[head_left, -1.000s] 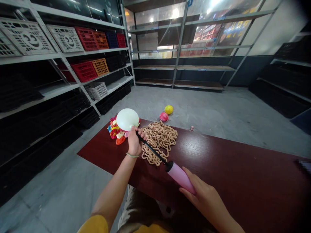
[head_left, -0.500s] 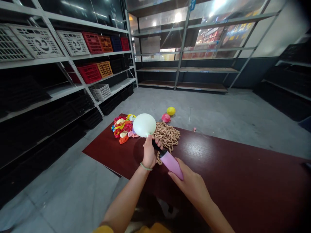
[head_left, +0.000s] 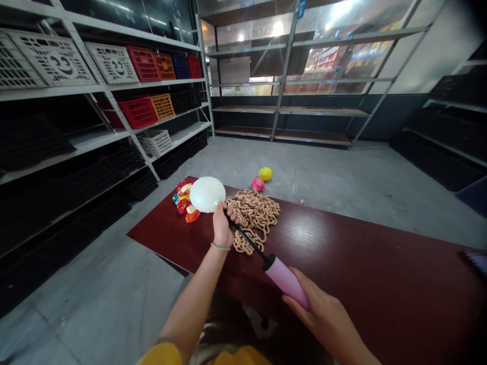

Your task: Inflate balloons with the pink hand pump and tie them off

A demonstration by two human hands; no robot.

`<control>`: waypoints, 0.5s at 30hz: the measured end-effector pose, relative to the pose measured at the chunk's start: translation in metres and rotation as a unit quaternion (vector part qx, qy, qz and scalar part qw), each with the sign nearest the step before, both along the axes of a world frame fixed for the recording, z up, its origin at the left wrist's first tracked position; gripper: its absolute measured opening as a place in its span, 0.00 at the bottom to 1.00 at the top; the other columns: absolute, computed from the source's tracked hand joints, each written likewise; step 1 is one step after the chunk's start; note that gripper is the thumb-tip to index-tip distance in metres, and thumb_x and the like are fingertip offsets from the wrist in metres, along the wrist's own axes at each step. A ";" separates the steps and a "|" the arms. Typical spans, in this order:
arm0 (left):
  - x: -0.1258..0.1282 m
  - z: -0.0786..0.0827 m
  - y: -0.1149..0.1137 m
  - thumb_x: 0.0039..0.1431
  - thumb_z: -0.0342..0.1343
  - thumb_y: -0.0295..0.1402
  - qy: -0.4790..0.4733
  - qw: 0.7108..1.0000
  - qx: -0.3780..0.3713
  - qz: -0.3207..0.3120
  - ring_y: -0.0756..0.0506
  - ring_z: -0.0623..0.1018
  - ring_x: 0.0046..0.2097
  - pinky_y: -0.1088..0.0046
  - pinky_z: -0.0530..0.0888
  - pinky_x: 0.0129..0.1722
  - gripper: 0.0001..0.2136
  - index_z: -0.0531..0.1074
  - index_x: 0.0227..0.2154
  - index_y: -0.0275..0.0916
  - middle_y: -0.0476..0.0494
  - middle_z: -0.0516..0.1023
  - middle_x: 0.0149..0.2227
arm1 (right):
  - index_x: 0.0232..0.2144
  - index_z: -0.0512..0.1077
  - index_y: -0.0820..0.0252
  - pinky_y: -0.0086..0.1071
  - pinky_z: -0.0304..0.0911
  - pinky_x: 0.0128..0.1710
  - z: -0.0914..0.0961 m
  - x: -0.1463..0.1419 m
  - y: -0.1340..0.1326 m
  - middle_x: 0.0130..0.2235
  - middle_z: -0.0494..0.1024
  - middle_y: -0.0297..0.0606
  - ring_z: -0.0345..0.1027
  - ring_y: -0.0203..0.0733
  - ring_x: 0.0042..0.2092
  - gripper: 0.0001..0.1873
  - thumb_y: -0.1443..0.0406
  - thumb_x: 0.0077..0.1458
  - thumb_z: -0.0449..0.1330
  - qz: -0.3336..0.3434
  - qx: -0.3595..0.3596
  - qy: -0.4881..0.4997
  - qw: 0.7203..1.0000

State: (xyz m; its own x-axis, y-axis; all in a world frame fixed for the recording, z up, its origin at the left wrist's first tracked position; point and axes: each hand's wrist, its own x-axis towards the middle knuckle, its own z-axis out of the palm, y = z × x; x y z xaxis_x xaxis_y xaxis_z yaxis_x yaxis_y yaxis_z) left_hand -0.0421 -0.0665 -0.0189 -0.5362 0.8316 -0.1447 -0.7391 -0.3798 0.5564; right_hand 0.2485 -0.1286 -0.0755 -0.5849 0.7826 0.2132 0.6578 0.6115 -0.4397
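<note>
My left hand (head_left: 221,227) is closed around the neck of a pale, partly inflated balloon (head_left: 207,194) and the tip of a hand pump. The pump's black rod (head_left: 249,242) is drawn out from its pink barrel (head_left: 286,281), which my right hand (head_left: 323,317) grips at the lower end. Both hands hover over a dark red table (head_left: 342,263). Behind the balloon lies a heap of bright uninflated balloons (head_left: 183,200), and beside it a tangle of tan chain-like links (head_left: 254,215).
A yellow balloon (head_left: 265,173) and a pink one (head_left: 257,184) lie on the grey floor beyond the table. Metal shelving with white, red and orange crates (head_left: 142,63) runs along the left; more shelves (head_left: 285,109) stand at the back and right.
My right hand has pulled the pink barrel back toward me, drawing the rod out again after it had been pushed in half a second ago. The balloon looks slightly larger than one second ago.
</note>
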 end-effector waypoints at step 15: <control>0.034 -0.007 -0.010 0.62 0.56 0.47 0.066 0.998 0.004 -0.009 0.54 0.60 0.18 0.79 0.59 0.16 0.17 0.60 0.29 0.41 0.56 0.57 0.21 | 0.58 0.64 0.49 0.36 0.71 0.38 0.033 -0.054 0.010 0.53 0.78 0.39 0.78 0.53 0.48 0.24 0.56 0.61 0.57 -0.011 -0.101 0.020 0.995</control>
State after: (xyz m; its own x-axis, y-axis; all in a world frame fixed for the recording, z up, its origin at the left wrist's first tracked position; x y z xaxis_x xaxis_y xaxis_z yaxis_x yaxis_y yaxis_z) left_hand -0.0077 -0.0768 -0.0261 -0.5351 0.8421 -0.0674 -0.6660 -0.3714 0.6470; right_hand 0.1941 -0.1190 -0.0427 -0.5615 0.8243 0.0723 0.6498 0.4934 -0.5782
